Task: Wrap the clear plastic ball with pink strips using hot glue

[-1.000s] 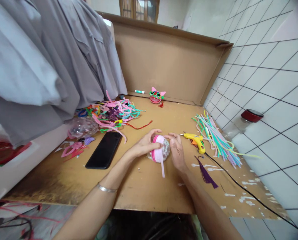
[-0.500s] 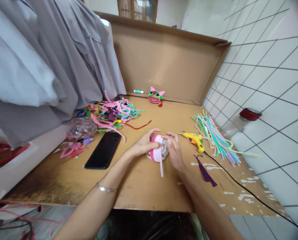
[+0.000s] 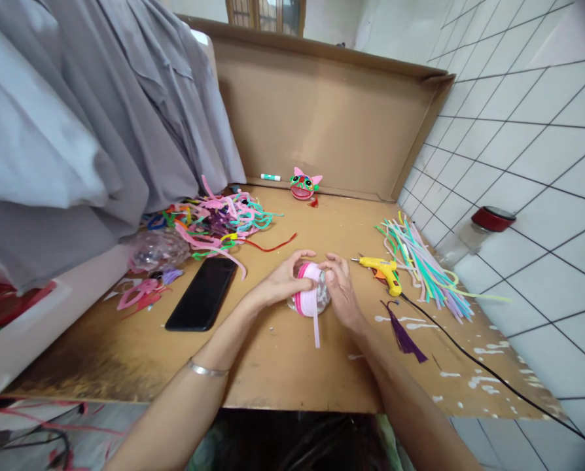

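A clear, rounded plastic shell point(image 3: 308, 302) wrapped in pale and hot pink pipe cleaners is between my hands, low over the wooden table. A loose pale pink pipe cleaner end point(image 3: 317, 331) hangs from it toward me. My left hand point(image 3: 290, 280) grips its left side, thumb lying across the pink wrapping and fingers curved behind. On the opposite side, my right hand point(image 3: 340, 291) holds the shell with bent fingers and thumb near its top right. The fingers partly hide the shell's upper edge.
A yellow glue gun point(image 3: 381, 269) with a black cord and a purple tassel point(image 3: 406, 337) lie at right, near a pipe cleaner bundle point(image 3: 427, 268). Leftward are a black phone point(image 3: 201, 294) and a tangled pipe cleaner pile point(image 3: 224, 216). A lion-like figure point(image 3: 304, 184) sits behind.
The fingers of my right hand have shifted slightly at the shell's top right. My left hand and the shell have stayed nearly in place. The camera view has tilted a little.
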The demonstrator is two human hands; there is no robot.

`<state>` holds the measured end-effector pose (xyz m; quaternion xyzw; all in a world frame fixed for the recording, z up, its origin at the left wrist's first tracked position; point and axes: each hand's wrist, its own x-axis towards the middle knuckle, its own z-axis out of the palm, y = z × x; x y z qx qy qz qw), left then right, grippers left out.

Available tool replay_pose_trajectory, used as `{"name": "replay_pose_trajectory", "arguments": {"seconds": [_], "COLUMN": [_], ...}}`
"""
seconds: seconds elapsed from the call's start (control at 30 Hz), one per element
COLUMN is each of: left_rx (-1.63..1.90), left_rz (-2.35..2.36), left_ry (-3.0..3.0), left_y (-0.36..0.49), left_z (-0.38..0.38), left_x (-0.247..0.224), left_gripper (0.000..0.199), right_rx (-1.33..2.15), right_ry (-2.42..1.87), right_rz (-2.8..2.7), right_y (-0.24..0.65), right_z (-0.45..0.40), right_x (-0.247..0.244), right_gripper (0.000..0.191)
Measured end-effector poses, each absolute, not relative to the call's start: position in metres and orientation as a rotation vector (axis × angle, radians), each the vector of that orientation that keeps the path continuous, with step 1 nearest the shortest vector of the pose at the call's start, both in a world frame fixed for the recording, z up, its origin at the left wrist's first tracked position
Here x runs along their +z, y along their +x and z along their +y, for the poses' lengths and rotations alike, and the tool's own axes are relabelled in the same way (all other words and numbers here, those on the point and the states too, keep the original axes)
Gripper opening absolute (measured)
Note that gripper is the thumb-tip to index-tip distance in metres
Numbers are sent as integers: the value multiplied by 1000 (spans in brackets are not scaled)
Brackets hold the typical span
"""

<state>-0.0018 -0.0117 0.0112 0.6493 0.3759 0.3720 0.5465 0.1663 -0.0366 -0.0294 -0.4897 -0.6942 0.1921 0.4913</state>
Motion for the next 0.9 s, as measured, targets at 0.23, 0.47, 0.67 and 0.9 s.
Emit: {"name": "replay_pose_trajectory", "arguments": {"seconds": [0.23,0.47,0.67,0.9], "left_rx": [881,892,906,898], "left_rz": [920,890,874,838], "left_ry": [1542,1511,1516,1501], "left_y": [-4,-4,-6,-5], "left_z": [-11,-8,-8,-7], "left_x": [13,6,5,4], "left_gripper": [66,66,64,61], "right_rx": [449,416,429,434], "right_ry": [-1138,-1050,-1030,-1083], "right_rz": [-1675,-1606,-1668,-1702], "right_y": [168,166,162,162], "right_z": [-38,-46,-51,-50], "right_x": [-28,-17,-16,-16], "right_gripper": [46,23,19,19]}}
